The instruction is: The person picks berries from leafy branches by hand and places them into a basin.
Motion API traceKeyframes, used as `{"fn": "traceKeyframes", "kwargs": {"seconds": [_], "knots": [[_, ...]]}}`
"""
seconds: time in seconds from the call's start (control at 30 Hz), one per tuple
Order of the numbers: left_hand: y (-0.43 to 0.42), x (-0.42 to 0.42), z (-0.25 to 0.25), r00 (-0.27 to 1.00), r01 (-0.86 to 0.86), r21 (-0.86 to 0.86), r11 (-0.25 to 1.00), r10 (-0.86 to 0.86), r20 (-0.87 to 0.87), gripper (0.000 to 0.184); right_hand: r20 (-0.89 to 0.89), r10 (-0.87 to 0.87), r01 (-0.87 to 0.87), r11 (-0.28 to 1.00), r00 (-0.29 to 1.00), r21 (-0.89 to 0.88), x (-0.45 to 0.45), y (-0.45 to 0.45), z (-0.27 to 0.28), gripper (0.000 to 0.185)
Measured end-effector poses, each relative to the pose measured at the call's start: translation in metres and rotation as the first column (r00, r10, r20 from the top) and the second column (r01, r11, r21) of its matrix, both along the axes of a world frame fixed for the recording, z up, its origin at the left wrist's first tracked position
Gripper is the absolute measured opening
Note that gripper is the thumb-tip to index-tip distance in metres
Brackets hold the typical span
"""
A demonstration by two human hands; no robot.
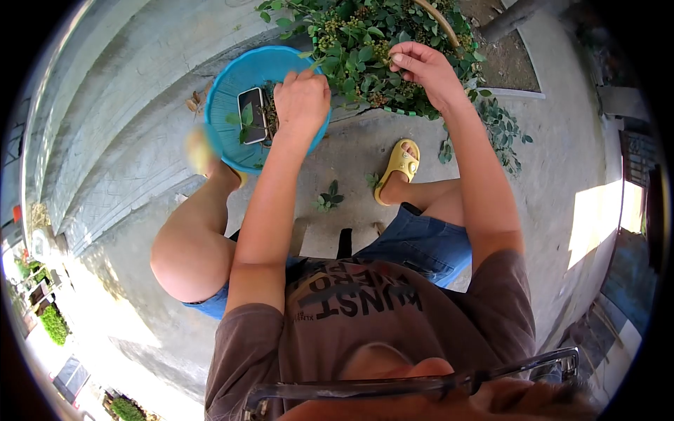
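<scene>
My left hand (302, 102) is closed over the right part of a blue plastic basin (226, 151), its fingertips beside a leafy sprig; what it grips is hidden. My right hand (425, 70) has thumb and forefinger pinched at the berry clusters, on something too small to name. Both hands are near a heap of green leafy stems with small berries (351, 49), in a basket with a curved tan handle (439, 24). Inside the basin lie a phone (253, 116), a few leaves and a dark bunch of stems or berries, partly hidden by my left hand.
Curved concrete steps (140, 77) rise at the left. A yellow sandal (401, 165) is on my right foot, below the basket. A loose leafy sprig (328, 198) lies on the concrete floor between my feet. More leafy branches (502, 130) spread right of my right forearm.
</scene>
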State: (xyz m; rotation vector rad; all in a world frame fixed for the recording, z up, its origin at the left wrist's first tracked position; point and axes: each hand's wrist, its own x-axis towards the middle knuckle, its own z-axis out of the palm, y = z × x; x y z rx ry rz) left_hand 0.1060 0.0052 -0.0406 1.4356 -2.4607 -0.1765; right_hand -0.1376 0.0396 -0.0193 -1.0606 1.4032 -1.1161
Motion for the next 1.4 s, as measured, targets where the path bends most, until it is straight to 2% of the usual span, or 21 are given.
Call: {"fn": "traceKeyframes", "kwargs": {"seconds": [0.07, 0.13, 0.37, 0.43, 0.5, 0.57, 0.6, 0.67, 0.73, 0.8, 0.83, 0.9, 0.93, 1.0, 1.07, 1.13, 1.2, 1.3, 1.33, 1.4], "knots": [[-0.001, 0.002, -0.002, 1.000, -0.004, 0.008, 1.000, 0.004, -0.007, 0.006, 0.165, 0.007, -0.017, 0.998, 0.986, 0.057, 0.000, 0.005, 0.002, 0.019], [-0.001, 0.004, -0.005, 1.000, -0.009, 0.022, 1.000, 0.009, -0.012, 0.006, 0.246, 0.025, -0.045, 0.996, 0.969, 0.073, 0.003, 0.009, 0.005, 0.020], [0.005, 0.007, -0.010, 0.996, 0.015, 0.082, 0.997, -0.008, -0.083, 0.009, 0.401, 0.118, -0.149, 0.988, 0.908, 0.047, 0.010, 0.008, 0.004, 0.021], [0.006, 0.008, -0.010, 0.994, 0.023, 0.089, 0.996, -0.013, -0.105, 0.009, 0.407, 0.122, -0.156, 0.987, 0.905, 0.050, 0.014, 0.007, 0.006, 0.021], [0.007, 0.008, -0.011, 0.985, 0.027, 0.201, 0.979, 0.009, -0.175, 0.011, 0.412, 0.126, -0.163, 0.985, 0.902, 0.056, 0.017, 0.004, 0.008, 0.022], [0.006, 0.011, -0.014, 0.978, 0.042, 0.253, 0.967, 0.012, -0.208, 0.011, 0.296, 0.119, -0.153, 0.984, 0.948, 0.095, 0.023, -0.001, 0.009, 0.023], [0.006, 0.012, -0.015, 0.970, 0.061, 0.302, 0.951, 0.015, -0.241, 0.012, 0.301, 0.121, -0.157, 0.983, 0.946, 0.098, 0.030, -0.005, 0.010, 0.023], [0.007, 0.013, -0.011, 0.965, 0.057, 0.375, 0.925, 0.045, -0.258, 0.013, -0.016, 0.122, -0.121, 0.992, 0.992, 0.038, 0.051, -0.015, 0.015, 0.024], [0.008, 0.014, -0.013, 0.960, 0.061, 0.448, 0.892, 0.072, -0.272, 0.013, 0.147, 0.100, -0.094, 0.994, 0.984, -0.051, 0.078, -0.025, 0.019, 0.031], [0.004, 0.016, -0.021, 0.935, 0.100, 0.453, 0.886, 0.073, -0.348, 0.014, 0.237, 0.135, -0.094, 0.980, 0.962, -0.175, 0.101, -0.033, 0.023, 0.034], [0.001, 0.017, -0.025, 0.937, 0.099, 0.456, 0.884, 0.071, -0.341, 0.014, 0.244, 0.132, -0.091, 0.981, 0.961, -0.172, 0.100, -0.035, 0.019, 0.034], [-0.003, 0.018, -0.028, 0.928, 0.122, 0.505, 0.854, 0.082, -0.363, 0.016, -0.186, 0.048, -0.118, 0.915, 0.981, -0.387, 0.096, -0.043, 0.015, 0.030], [-0.003, 0.018, -0.028, 0.929, 0.125, 0.508, 0.852, 0.080, -0.362, 0.016, -0.184, 0.044, -0.114, 0.916, 0.982, -0.384, 0.088, -0.042, 0.016, 0.030], [-0.004, 0.016, -0.026, 0.945, 0.094, 0.503, 0.859, 0.083, -0.317, 0.015, -0.477, 0.099, -0.239, 0.940, 0.873, -0.244, 0.061, -0.036, 0.021, 0.024], [-0.003, 0.016, -0.029, 0.941, 0.098, 0.485, 0.869, 0.078, -0.330, 0.015, -0.496, 0.081, -0.205, 0.958, 0.864, -0.201, 0.049, -0.025, 0.017, 0.019], [-0.002, 0.017, -0.033, 0.937, 0.098, 0.468, 0.879, 0.077, -0.340, 0.015, -0.562, 0.153, -0.262, 0.958, 0.813, -0.119, 0.042, -0.013, 0.003, 0.017], [-0.001, 0.016, -0.033, 0.922, 0.145, 0.413, 0.899, 0.029, -0.386, 0.015, -0.548, 0.167, -0.288, 0.947, 0.820, -0.142, 0.044, 0.002, -0.008, 0.017], [0.002, 0.016, -0.027, 0.924, 0.141, 0.411, 0.901, 0.030, -0.382, 0.016, -0.769, 0.298, -0.496, 0.868, 0.565, -0.029, 0.050, 0.022, -0.016, 0.029], [0.002, 0.015, -0.029, 0.926, 0.141, 0.413, 0.900, 0.028, -0.377, 0.016, -0.766, 0.297, -0.494, 0.869, 0.570, -0.031, 0.054, 0.030, -0.018, 0.029], [0.001, 0.015, -0.029, 0.916, 0.144, 0.424, 0.894, 0.042, -0.400, 0.021, -0.824, 0.331, -0.530, 0.847, 0.459, 0.045, 0.064, 0.043, -0.020, 0.032]]}}
